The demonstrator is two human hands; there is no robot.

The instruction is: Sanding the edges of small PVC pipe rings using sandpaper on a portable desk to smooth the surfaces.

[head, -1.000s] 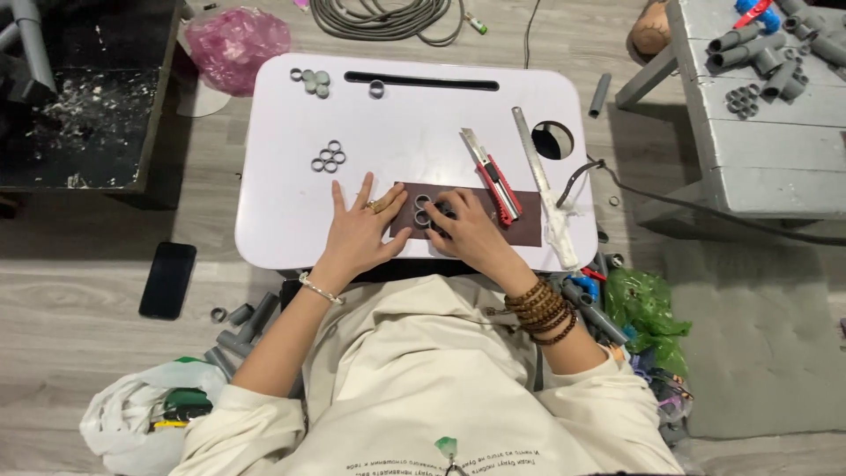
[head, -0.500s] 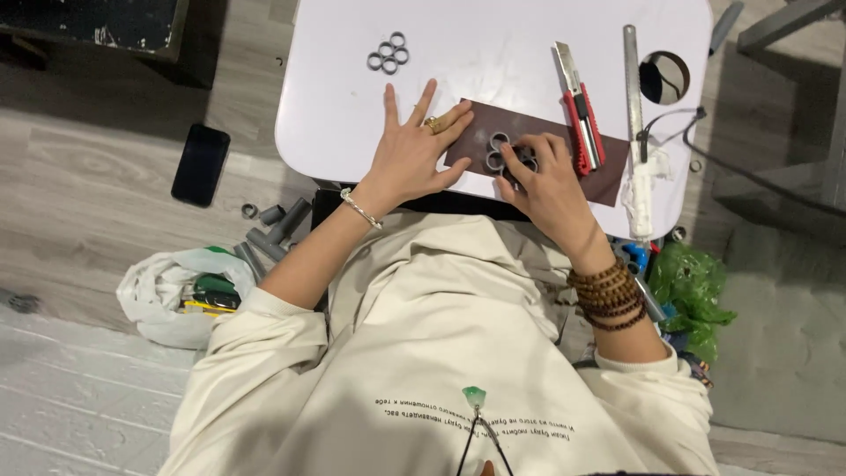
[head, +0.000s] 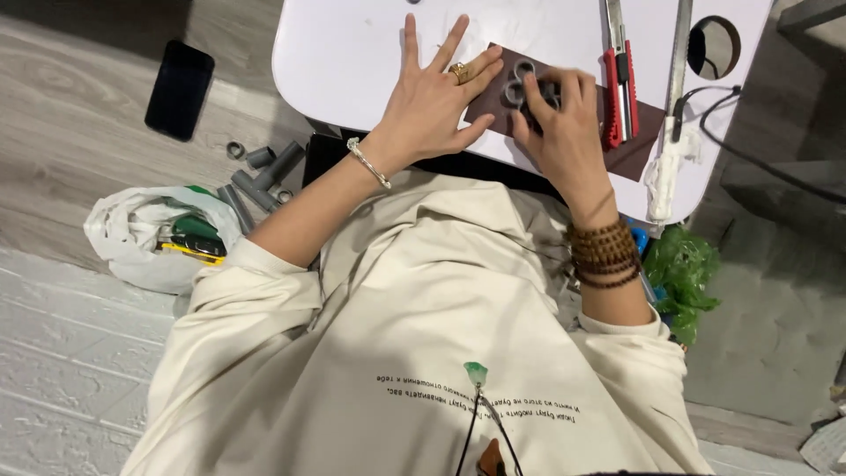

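Note:
My left hand [head: 432, 97] lies flat with its fingers spread, pressing on the left end of a dark brown sheet [head: 639, 145] on the white table [head: 344, 53]. It wears a gold ring and a thin bracelet. My right hand [head: 560, 128], with wooden bead bracelets on its wrist, curls over a cluster of joined grey rings [head: 518, 84] and holds it down on the sheet. The fingers hide most of the cluster.
A red utility knife [head: 619, 84] and a saw with a white wrapped handle [head: 674, 106] lie right of my hands, near a round hole [head: 714, 46]. On the floor are a black phone [head: 179, 88], grey pipe pieces [head: 264, 172], a white bag [head: 141, 238] and a green bag [head: 683, 278].
The view has tilted down and closer to my body, so the far half of the table has left the picture. Both hands stay on the sheet; the right one has shifted slightly over the rings.

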